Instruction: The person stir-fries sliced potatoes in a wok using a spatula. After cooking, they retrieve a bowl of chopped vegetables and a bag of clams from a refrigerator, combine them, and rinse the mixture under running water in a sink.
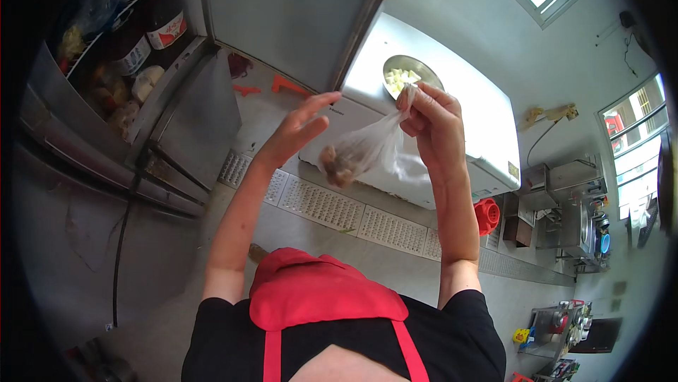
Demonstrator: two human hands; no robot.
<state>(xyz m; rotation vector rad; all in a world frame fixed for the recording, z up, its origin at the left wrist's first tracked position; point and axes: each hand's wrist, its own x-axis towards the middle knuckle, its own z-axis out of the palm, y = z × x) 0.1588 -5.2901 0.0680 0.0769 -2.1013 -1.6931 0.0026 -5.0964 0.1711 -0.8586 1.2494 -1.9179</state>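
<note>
My right hand (437, 114) pinches the gathered neck of a thin clear plastic bag (378, 138). Brownish lumps (339, 166) weigh down the bag's lower end, which swings out to the left; what they are cannot be made out. To the left of the bag, my left hand (296, 130) is raised with its fingers apart and nothing in it. Behind my right hand a round steel bowl (431, 76) of pale diced pieces (400, 79) stands on the white lid of a chest freezer (471, 101).
At the left a steel upright refrigerator (79, 212) stands open, with large bottles (167, 27) and bagged food on its shelves. Its door (286, 11) reaches toward the freezer. Perforated drain covers (323, 210) cross the floor. A red bucket (487, 216) stands past the freezer's right end.
</note>
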